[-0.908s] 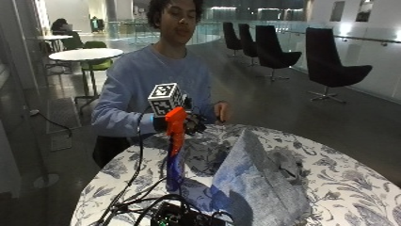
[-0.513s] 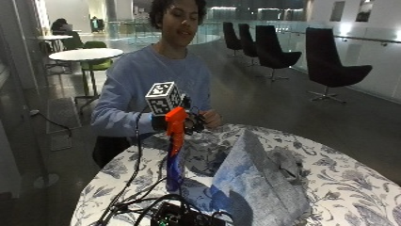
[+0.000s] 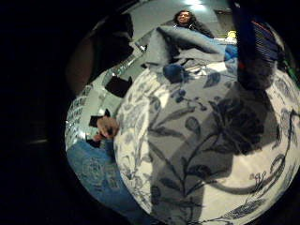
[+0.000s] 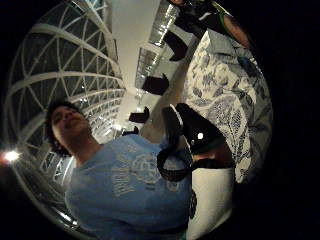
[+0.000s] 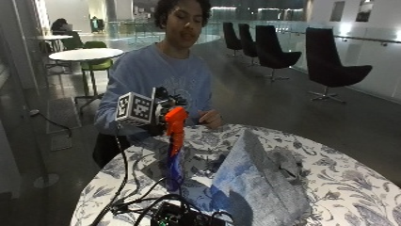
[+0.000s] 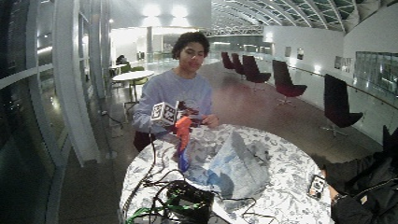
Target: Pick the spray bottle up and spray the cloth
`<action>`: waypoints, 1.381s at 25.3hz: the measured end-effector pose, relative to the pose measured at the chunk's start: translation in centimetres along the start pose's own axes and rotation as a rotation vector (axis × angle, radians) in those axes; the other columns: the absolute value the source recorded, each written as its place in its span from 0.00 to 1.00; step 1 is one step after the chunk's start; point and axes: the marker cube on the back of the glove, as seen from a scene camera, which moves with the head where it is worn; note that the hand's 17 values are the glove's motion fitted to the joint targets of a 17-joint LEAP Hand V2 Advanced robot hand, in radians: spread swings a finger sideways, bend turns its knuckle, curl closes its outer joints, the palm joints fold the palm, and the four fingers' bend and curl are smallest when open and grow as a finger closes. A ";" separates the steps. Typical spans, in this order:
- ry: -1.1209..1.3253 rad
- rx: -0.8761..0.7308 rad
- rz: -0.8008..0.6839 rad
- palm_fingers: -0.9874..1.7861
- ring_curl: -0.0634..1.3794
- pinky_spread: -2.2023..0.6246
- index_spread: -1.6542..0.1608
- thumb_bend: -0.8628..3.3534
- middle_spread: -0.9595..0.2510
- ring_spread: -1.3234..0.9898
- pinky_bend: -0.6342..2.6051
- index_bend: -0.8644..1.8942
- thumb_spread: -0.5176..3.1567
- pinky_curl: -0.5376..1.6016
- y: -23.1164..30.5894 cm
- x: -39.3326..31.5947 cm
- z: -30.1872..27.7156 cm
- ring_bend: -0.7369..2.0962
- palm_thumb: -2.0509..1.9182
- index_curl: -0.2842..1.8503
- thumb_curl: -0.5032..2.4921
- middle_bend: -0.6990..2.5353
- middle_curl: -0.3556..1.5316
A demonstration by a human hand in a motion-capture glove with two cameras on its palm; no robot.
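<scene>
The round worktop, under a blue flowered covering, carries a grey cloth that stands up in a peaked fold near the middle. The spray bottle hangs clear of the worktop just beside the cloth's near edge, orange head up and dark blue body below.

The main risk is a miss: the nozzle's direction cannot be made out, and if it points away from the cloth the spray would land on the covering or on the black electronics box and its cables lying right under the bottle. A tall bottle held only by its head could also swing or slip.

The gloved right hand is raised at chest height over the worktop's edge and grips the bottle's head. The bare left hand rests at the far edge.
</scene>
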 end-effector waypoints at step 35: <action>-0.039 0.531 0.243 0.62 0.27 0.87 0.74 0.26 0.76 0.58 0.27 0.37 0.39 0.39 -10.5 13.4 -4.0 0.45 0.78 0.25 0.33 0.31 0.38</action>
